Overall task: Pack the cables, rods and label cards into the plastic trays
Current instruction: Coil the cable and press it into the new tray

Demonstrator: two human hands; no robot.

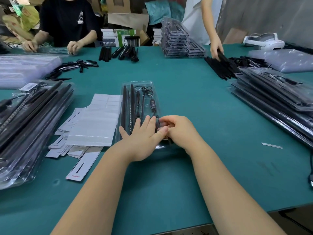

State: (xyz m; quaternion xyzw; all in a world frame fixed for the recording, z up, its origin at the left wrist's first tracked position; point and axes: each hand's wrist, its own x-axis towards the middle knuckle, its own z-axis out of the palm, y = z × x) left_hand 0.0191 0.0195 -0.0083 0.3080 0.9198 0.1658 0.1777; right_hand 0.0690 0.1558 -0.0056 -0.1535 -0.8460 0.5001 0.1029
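The tray [140,92] lies lengthwise at the centre of the green bench [194,102], already loaded with rods [125,106] along its 9 o'clock side and a cable [152,106] with an inline controller along its 3 o'clock side. The left hand [140,133] is laid flat, fingers straight, pressing on the near end of the rods. The right hand [177,129] is curled at the tray's near 3 o'clock corner, fingertips apparently pinching the cable end, though what exactly is gripped cannot be told. The step in hand is judged to be seating the cable into its recess. A label card would be called for next, to be taken from the cards [94,119] spread just beside the tray at 9 o'clock. Open bench is left at 3 o'clock and 12 o'clock of the tray; stacks of packed trays [30,126] crowd the 9 o'clock edge, and others the 3 o'clock edge.
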